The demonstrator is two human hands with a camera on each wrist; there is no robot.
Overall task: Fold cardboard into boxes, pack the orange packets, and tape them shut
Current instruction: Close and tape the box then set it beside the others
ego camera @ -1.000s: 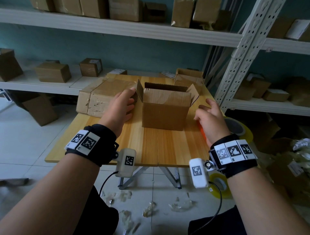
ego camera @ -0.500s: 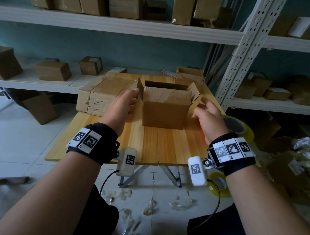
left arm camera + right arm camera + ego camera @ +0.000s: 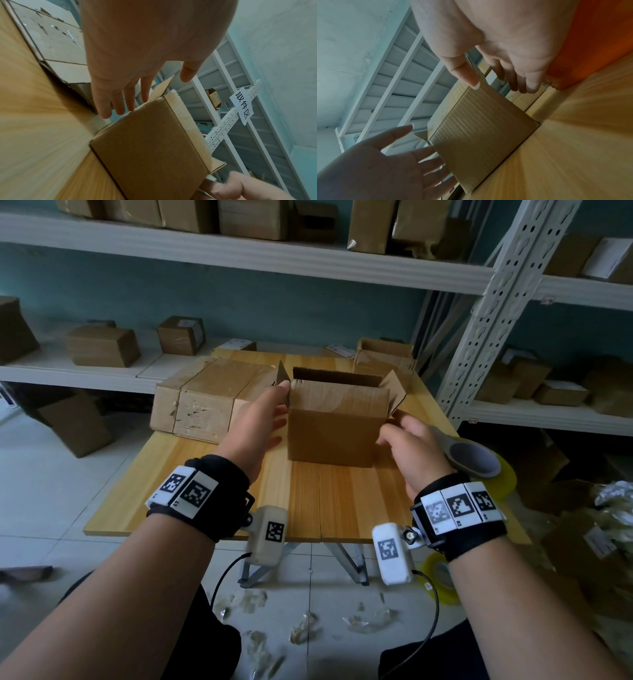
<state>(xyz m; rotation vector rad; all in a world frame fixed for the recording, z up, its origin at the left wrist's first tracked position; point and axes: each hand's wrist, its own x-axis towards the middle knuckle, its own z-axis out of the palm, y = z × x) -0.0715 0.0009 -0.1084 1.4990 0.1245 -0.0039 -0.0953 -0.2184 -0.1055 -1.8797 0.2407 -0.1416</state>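
**Open box flanked by both hands, flaps still up**

The open box (image 3: 334, 426) is stood upright near the middle of the wooden table (image 3: 342, 501), top facing up, w/ its side flaps (image 3: 394, 390) splayed outward. It has prob. been set there so the opening can be reached from above for packing. No packet can be seen inside from the head view; the interior is mostly hidden by the near wall.

The left hand (image 3: 255, 428) is held at the box's left side, fingers straight and spread, w/ fingertips (image 3: 118, 106) at or just beside the upper left edge by the left flap. Nothing is gripped. Whether the cardboard is actually touched can't be told for certain. The right hand (image 3: 416, 450) is placed at the right side, fingers loosely extended, thumb near the right flap; nothing is held by it either. The box appears to be bracketed so it can be steadied or the flaps folded in.

An orange packet (image 3: 594, 40) is seen just behind the right palm in the right wrist view, lying on the table, so it is judged not yet packed. A stack of flattened cardboard (image 3: 209, 402) is lain at the table's left rear, close to the left hand. A tape roll (image 3: 479, 457) is kept at the right table edge, w/in reach for sealing. Shelving w/ other boxes (image 3: 102, 345) is behind
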